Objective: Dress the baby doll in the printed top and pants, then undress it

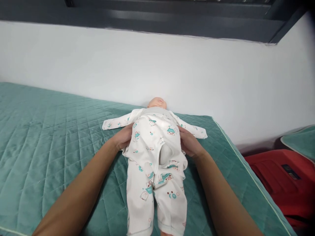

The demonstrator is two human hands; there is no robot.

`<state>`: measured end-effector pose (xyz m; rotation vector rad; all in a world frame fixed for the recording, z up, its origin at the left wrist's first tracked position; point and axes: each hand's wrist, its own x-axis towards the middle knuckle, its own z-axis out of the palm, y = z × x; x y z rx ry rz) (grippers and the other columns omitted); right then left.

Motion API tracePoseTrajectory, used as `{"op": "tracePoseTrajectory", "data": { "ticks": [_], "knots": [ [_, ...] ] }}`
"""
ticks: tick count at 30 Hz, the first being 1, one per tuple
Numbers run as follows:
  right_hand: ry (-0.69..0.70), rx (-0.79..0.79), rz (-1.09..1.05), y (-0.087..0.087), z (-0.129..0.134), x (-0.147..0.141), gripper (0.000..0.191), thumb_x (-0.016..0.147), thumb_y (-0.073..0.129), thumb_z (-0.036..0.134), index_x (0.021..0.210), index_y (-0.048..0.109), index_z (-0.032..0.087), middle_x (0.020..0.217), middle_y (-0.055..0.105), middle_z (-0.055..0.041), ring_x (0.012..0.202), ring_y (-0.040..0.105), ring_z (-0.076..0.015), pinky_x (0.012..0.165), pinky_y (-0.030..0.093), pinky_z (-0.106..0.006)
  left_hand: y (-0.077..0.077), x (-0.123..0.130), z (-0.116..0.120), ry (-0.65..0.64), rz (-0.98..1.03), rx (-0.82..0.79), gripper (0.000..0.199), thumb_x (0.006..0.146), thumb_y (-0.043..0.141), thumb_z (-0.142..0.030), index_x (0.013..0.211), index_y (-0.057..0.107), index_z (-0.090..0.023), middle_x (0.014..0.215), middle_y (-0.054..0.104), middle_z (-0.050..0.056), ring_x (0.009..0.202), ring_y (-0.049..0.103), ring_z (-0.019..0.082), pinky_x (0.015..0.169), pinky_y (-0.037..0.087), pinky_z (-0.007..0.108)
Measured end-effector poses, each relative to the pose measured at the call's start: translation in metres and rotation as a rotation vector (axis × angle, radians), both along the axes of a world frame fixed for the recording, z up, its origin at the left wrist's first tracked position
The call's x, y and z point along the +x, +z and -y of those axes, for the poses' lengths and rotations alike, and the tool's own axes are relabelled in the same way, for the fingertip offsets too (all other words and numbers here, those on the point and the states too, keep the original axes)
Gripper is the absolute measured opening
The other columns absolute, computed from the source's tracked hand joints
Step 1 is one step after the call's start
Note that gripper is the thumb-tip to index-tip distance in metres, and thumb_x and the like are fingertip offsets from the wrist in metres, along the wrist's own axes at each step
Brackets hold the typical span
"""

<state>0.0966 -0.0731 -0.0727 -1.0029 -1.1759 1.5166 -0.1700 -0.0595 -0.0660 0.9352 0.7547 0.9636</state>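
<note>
A baby doll lies on its back, its head [157, 103] toward the wall. It wears a white printed outfit [150, 131] with long sleeves spread out to both sides and trouser legs toward me. An opening at the lower front of the top shows a pale rounded part beneath. My left hand [125, 136] is at the left side of the doll's torso, its fingertips hidden behind the cloth. At the torso's right side is my right hand [188, 141], fingers partly tucked behind the garment. Whether either hand grips the cloth cannot be made out.
A green quilted cover [61, 141] lies under the doll. Behind it rises a white wall [157, 65] with a dark frame [147, 19] above. Beyond the cover's right edge are a red plastic object [278, 177] and more green padding [300, 141].
</note>
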Motion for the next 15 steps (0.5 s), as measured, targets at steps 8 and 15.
{"op": "tracePoseTrajectory", "data": {
  "ticks": [8,15],
  "knots": [
    [0.07,0.062,0.03,0.004,0.005,-0.001,0.057,0.068,0.074,0.016,0.123,0.065,0.027,0.116,0.073,-0.0021,0.108,0.066,-0.0257,0.091,0.054,-0.039,0.008,0.006,0.006,0.014,0.03,-0.029,0.031,0.069,0.078,-0.02,0.099,0.072,-0.014,0.085,0.076,0.008,0.102,0.067,0.032,0.091,0.052,0.041],
    [0.059,0.071,0.125,-0.001,0.003,0.003,0.053,0.069,0.074,0.017,0.12,0.068,0.028,0.115,0.074,-0.002,0.108,0.067,-0.026,0.094,0.054,-0.04,0.011,0.007,0.01,-0.004,0.032,-0.058,0.037,0.07,0.08,-0.022,0.105,0.071,-0.015,0.09,0.077,0.01,0.103,0.068,0.031,0.09,0.054,0.041]
  ]
}}
